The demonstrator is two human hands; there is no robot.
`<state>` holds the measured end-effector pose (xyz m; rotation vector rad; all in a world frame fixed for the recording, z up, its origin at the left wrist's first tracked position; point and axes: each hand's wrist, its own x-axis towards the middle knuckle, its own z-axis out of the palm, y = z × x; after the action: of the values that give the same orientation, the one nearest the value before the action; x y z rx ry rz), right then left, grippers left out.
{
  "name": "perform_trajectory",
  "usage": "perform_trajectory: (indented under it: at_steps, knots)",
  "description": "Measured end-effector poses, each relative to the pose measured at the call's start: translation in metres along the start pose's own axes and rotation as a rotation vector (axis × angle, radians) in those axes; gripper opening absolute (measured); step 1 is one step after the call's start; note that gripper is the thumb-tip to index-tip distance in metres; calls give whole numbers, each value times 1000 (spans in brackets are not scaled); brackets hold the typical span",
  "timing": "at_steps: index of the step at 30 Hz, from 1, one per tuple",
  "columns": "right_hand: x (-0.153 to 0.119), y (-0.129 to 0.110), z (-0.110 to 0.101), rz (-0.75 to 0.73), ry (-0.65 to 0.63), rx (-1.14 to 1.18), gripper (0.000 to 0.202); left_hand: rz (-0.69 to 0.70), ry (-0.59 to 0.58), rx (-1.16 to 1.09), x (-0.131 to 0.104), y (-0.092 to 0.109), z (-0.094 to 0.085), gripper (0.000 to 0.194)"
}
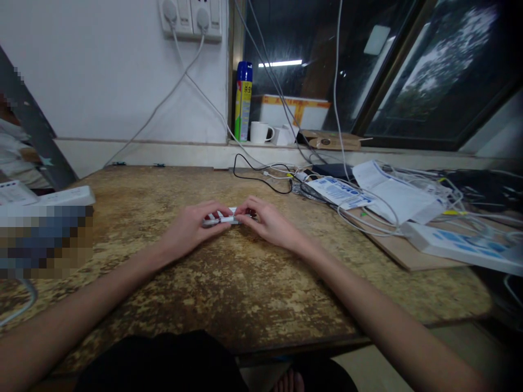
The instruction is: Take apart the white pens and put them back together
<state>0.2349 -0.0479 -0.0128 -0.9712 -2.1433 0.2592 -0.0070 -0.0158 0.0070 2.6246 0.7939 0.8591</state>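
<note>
Both hands meet over the middle of the worn wooden table (229, 288). Between them is a small, flat, white and silver object (229, 219), partly covered by fingers, so its kind cannot be made out. My left hand (190, 223) is closed on its left part, thumb along the near side and fingers over the far side. At the right end, my right hand (265, 220) pinches it with thumb and bent fingers. The fingertips of the two hands nearly touch. The object is at or just above the tabletop; which of these is unclear.
Tangled cables, papers (396, 190) and a white power strip (461, 245) lie on the right. A black cable (261, 179) loops behind the hands. A spray can (244, 103) and white mug (260, 132) stand on the sill. White power strips and a blurred patch are at left.
</note>
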Motion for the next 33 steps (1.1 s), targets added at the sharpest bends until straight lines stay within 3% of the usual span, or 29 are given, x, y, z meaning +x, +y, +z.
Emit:
perform_trajectory:
  at_steps: [4,11,22,33]
  knots:
    - [2,-7,1,56,23,15,19,-25,4,-15,-1,1,2,25]
    - [2,-7,4,132,-62,-52,41,-45,-60,115,-2,4,3,35]
    - [0,-11,5,142,-102,-42,33,-87,-135,173,-4,6,6,42]
    - [2,-14,8,27,-4,-117,31,-168,-194,125,1,12,-4,45]
